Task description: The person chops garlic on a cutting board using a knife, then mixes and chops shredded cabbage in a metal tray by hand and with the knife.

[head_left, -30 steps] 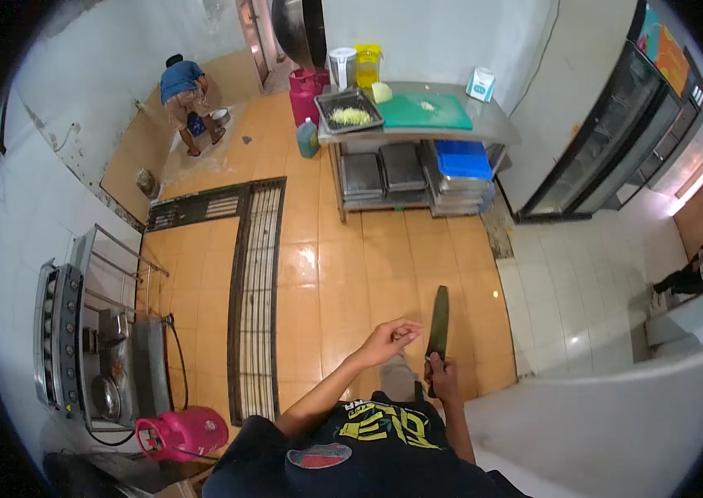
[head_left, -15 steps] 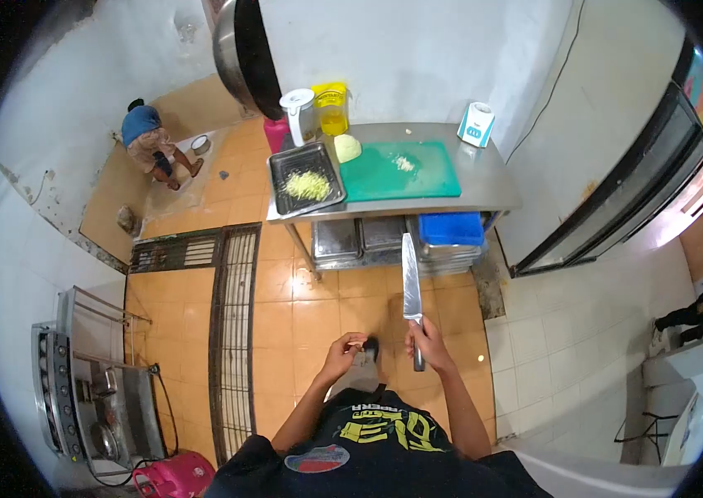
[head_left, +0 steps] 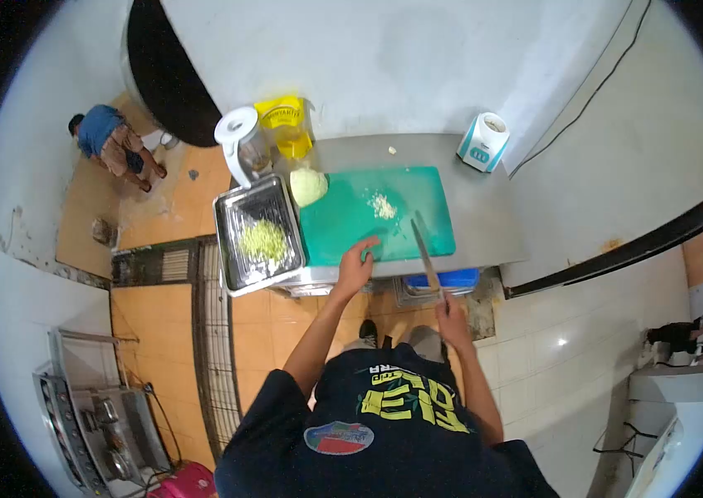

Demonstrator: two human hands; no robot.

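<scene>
My right hand (head_left: 452,322) grips the handle of a kitchen knife (head_left: 426,256), its blade pointing away from me with the tip over the green cutting board (head_left: 343,232). At the board's front edge is my left hand (head_left: 356,266), fingers stretched out and holding nothing; whether it touches the board I cannot tell. A small heap of chopped white bits (head_left: 383,207) lies on the board. A cut piece of pale cabbage (head_left: 308,187) rests at its back left corner. Left of the board, a metal tray (head_left: 243,199) contains shredded pale green vegetable (head_left: 263,241).
Behind the tray stand a blender jug (head_left: 239,129) and a yellow pouch (head_left: 285,116). The blender base (head_left: 484,143) is at the steel table's (head_left: 492,224) back right. A blue lid (head_left: 458,280) shows underneath. Another person (head_left: 110,141) bends over at the far left.
I have come closer to the table. The knife has moved forward over the board's front edge, and my left hand has reached forward to the board with its fingers extended.
</scene>
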